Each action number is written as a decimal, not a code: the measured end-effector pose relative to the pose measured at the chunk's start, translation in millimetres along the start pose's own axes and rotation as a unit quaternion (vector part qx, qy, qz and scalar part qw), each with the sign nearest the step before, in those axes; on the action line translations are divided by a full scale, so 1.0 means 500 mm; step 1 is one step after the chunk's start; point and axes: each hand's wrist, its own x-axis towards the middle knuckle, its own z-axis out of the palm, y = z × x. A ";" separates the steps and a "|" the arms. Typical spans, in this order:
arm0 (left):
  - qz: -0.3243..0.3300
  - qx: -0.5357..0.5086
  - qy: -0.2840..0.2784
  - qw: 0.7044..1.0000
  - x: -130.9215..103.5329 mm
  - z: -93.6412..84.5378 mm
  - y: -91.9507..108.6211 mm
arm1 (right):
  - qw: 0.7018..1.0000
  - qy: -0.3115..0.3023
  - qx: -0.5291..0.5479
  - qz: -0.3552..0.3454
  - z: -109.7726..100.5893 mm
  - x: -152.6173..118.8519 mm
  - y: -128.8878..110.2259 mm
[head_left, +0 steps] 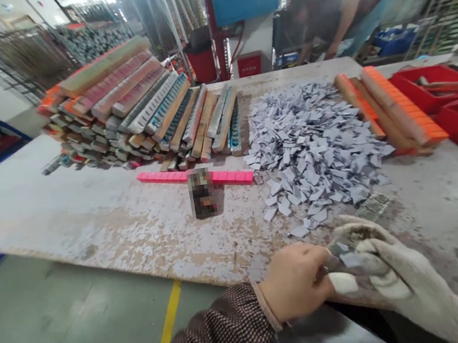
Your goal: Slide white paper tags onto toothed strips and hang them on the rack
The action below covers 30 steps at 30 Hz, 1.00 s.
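Note:
My left hand (294,279), bare with a white cover on the thumb, is closed at the table's front edge. Its fingertips meet a small grey-white flat piece (351,260). My right hand (398,269), in a white knitted glove, curls its fingers around the other side of that piece. The fingers partly hide the piece, and what the left fingertips grip cannot be made out. Just beyond both hands spreads a large heap of small white-grey flat chips (315,147). A small dull metallic-looking sheet (374,206) lies at the heap's near edge.
A worn white table (101,213) carries a tall stack of long bars (124,107) at the back left. A pink segmented strip (230,177) lies beside a pixelated object (202,193). Orange-topped bars (400,106) and red bins (435,83) stand right. A person (339,17) bends over behind.

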 end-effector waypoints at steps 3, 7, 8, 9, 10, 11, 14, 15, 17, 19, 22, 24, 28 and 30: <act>-0.034 0.006 -0.014 0.999 -0.014 -0.007 -0.006 | 0.998 0.016 -0.056 0.009 -0.042 0.018 0.039; -0.027 0.030 -0.070 0.997 -0.029 -0.001 -0.009 | 0.987 -0.013 -0.146 -0.064 -0.062 0.032 0.059; -0.027 0.032 -0.077 0.996 -0.030 0.003 -0.008 | 0.984 -0.021 -0.157 -0.078 -0.058 0.035 0.057; -0.029 0.032 -0.080 0.996 -0.030 0.006 -0.008 | 0.983 -0.028 -0.162 -0.086 -0.053 0.037 0.054; -0.031 0.032 -0.081 0.996 -0.029 0.008 -0.008 | 0.981 -0.033 -0.166 -0.091 -0.047 0.038 0.050; -0.033 0.031 -0.081 0.996 -0.028 0.010 -0.007 | 0.980 -0.038 -0.170 -0.095 -0.041 0.040 0.047; -0.036 0.026 -0.084 0.995 -0.024 0.012 -0.008 | 0.974 -0.061 -0.188 -0.109 -0.027 0.049 0.040; -0.038 0.025 -0.085 0.995 -0.023 0.012 -0.009 | 0.972 -0.074 -0.193 -0.113 -0.025 0.053 0.039; -0.040 0.023 -0.089 0.995 -0.021 0.013 -0.010 | 0.967 -0.105 -0.199 -0.121 -0.022 0.063 0.039; -0.042 0.017 -0.091 0.995 -0.019 0.015 -0.011 | 0.964 -0.134 -0.197 -0.122 -0.020 0.074 0.041; -0.044 -0.003 -0.088 0.995 -0.016 0.017 -0.012 | 0.964 -0.150 -0.187 -0.116 -0.017 0.085 0.048; -0.041 -0.029 -0.083 0.995 -0.014 0.015 -0.016 | 0.965 -0.152 -0.179 -0.114 -0.015 0.084 0.054; -0.079 -0.059 -0.037 0.994 -0.003 -0.002 -0.047 | 0.976 -0.124 -0.140 -0.111 -0.010 0.063 0.068; -0.124 0.007 0.017 0.992 0.015 -0.016 -0.071 | 0.983 -0.100 -0.117 -0.097 -0.006 0.050 0.073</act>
